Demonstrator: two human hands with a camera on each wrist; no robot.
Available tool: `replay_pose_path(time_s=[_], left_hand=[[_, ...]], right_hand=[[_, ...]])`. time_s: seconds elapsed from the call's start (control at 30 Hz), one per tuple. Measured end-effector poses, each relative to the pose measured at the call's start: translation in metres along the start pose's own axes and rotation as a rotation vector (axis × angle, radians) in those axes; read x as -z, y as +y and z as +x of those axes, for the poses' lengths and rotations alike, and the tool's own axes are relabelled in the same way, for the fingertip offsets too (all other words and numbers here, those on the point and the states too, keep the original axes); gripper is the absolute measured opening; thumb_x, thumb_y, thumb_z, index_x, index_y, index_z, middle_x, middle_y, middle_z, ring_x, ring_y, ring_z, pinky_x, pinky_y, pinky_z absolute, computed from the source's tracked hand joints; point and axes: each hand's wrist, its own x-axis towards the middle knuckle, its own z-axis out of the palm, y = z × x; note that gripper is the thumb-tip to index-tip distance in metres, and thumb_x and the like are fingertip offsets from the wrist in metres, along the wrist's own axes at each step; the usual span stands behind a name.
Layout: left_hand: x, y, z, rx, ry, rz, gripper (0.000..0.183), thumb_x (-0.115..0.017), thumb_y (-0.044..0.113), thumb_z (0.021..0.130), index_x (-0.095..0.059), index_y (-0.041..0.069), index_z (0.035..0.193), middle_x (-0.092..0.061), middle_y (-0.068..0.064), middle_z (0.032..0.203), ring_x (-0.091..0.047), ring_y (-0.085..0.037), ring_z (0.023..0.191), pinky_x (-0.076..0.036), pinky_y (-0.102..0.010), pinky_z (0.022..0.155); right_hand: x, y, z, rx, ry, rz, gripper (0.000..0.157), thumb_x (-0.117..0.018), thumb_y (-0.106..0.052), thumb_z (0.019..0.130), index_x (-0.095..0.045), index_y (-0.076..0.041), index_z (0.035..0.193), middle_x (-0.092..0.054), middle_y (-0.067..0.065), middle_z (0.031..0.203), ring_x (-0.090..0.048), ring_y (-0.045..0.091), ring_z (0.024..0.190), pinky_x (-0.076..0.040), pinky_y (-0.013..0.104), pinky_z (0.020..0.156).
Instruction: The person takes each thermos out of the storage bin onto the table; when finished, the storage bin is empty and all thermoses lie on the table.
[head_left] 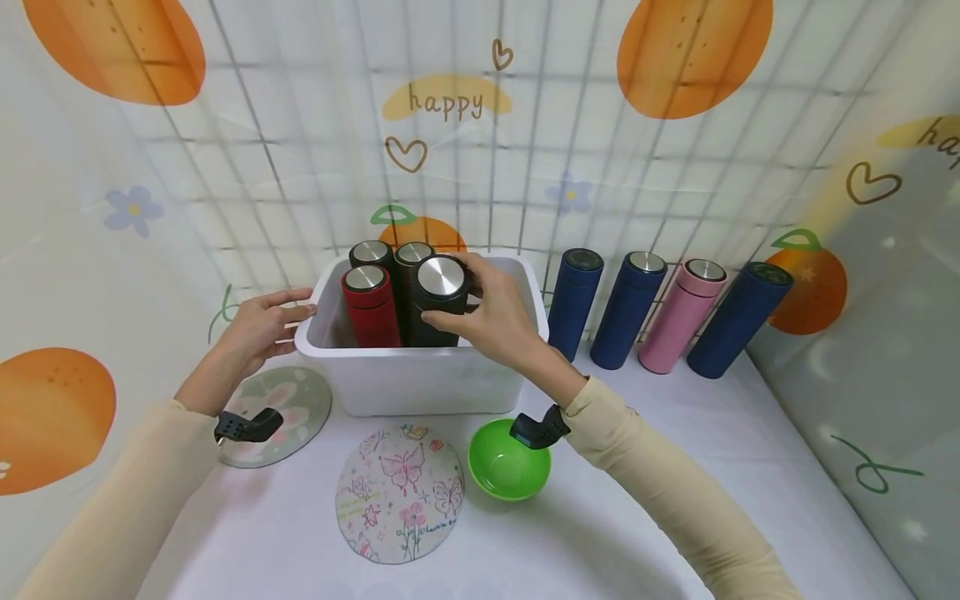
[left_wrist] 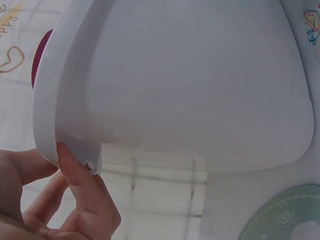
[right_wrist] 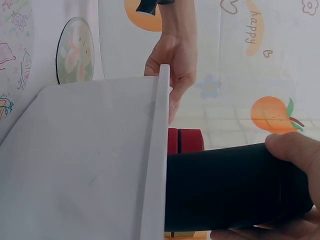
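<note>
My right hand (head_left: 498, 312) grips a black thermos bottle (head_left: 441, 287) with a silver-topped lid near its upper end. In the right wrist view the black thermos bottle (right_wrist: 225, 187) rises well above the rim, its lower part hidden inside the white plastic bin (head_left: 427, 383). Beside it in the bin stand a red thermos bottle (head_left: 371, 308) and two dark ones, a black one (head_left: 371, 252) and a brownish one (head_left: 411, 257). At the bin's left end my left hand (head_left: 262, 325) pinches the rim between thumb and fingers, as the left wrist view (left_wrist: 75, 192) shows.
Right of the bin, a row holds a blue bottle (head_left: 576, 304), another blue bottle (head_left: 628, 310), a pink bottle (head_left: 681, 317) and a blue bottle (head_left: 738, 321). In front lie a green bowl (head_left: 510, 462), a butterfly-patterned round mat (head_left: 400, 496) and a green round mat (head_left: 300, 417).
</note>
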Motion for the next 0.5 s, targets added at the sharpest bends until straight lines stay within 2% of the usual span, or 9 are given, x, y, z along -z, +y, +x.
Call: replay_pose_path(time_s=[0.13,0.33,0.5], left_hand=[[0.0,-0.001,0.0,-0.011,0.0,0.004,0.061,-0.063,0.031,0.1,-0.041,0.012,0.153,-0.057,-0.005,0.122,-0.067,-0.011,0.088,-0.057,-0.027,0.077],[-0.001,-0.001,0.0,-0.014,0.001,0.015,0.06,-0.062,0.031,0.101,-0.041,0.012,0.153,-0.052,-0.012,0.132,-0.067,-0.01,0.088,-0.057,-0.028,0.078],[0.0,-0.001,0.001,-0.021,0.0,-0.02,0.059,-0.064,0.028,0.1,-0.042,0.01,0.152,-0.064,0.005,0.109,-0.068,-0.009,0.086,-0.057,-0.029,0.077]], right_hand=[[0.003,-0.002,-0.001,0.03,0.016,-0.006,0.065,-0.088,-0.015,0.077,-0.055,-0.004,0.133,-0.067,0.006,0.118,-0.064,0.013,0.107,-0.051,0.025,0.092],[0.011,-0.007,-0.002,0.061,0.042,0.008,0.064,-0.088,-0.011,0.077,-0.056,-0.002,0.131,-0.067,0.008,0.116,-0.066,0.015,0.103,-0.055,0.028,0.084],[0.02,-0.012,-0.005,0.059,0.064,-0.009,0.065,-0.088,-0.012,0.077,-0.056,-0.002,0.133,-0.065,0.009,0.117,-0.067,0.016,0.103,-0.056,0.028,0.081]])
